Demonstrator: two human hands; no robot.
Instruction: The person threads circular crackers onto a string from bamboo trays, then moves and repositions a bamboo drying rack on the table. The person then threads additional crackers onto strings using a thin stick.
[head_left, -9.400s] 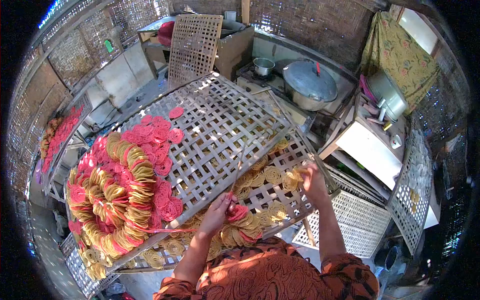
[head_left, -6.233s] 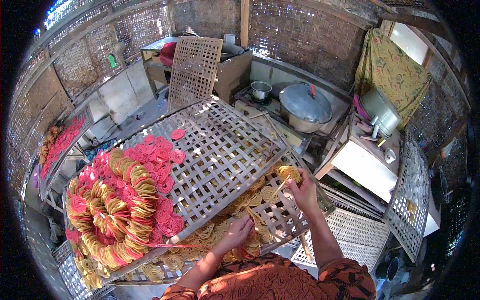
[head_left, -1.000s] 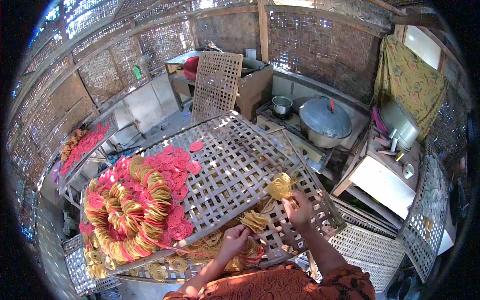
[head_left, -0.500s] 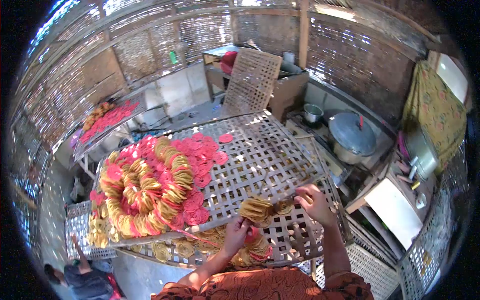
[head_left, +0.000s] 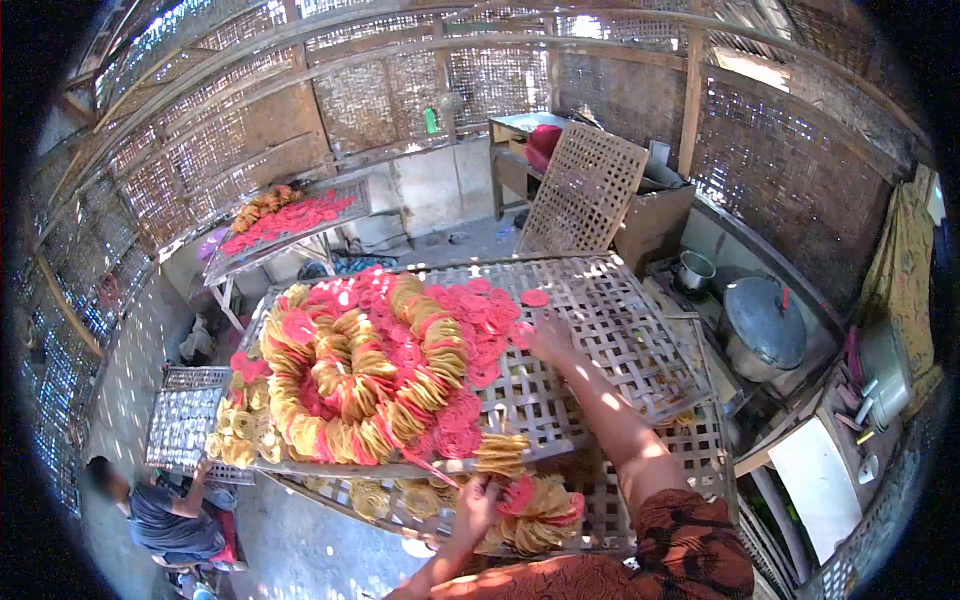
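A short stack of yellow lacy discs (head_left: 500, 456) stands just over the near edge of the upper woven rack (head_left: 645, 345), layer upon layer. The person's left hand (head_left: 478, 503) has its grip closed at the foot of that stack. Just beside it, a bundle of yellow and pink discs (head_left: 540, 515) lies above the lower woven rack (head_left: 703, 450). The right hand (head_left: 548, 338) reaches toward the upper rack's far edge, fingers next to a pink disc (head_left: 522, 335); they are too small to make out, so whether its grip has taken anything cannot be told. A coiled strand of yellow and pink discs (head_left: 448, 355) fills the rack's left end, with loose pink discs (head_left: 480, 310) around it. A pink ribbon (head_left: 432, 469) trails over the near edge toward the left hand. Beyond the right edge stands a lidded pot (head_left: 762, 322); off the near left corner sits a co-worker (head_left: 170, 525).
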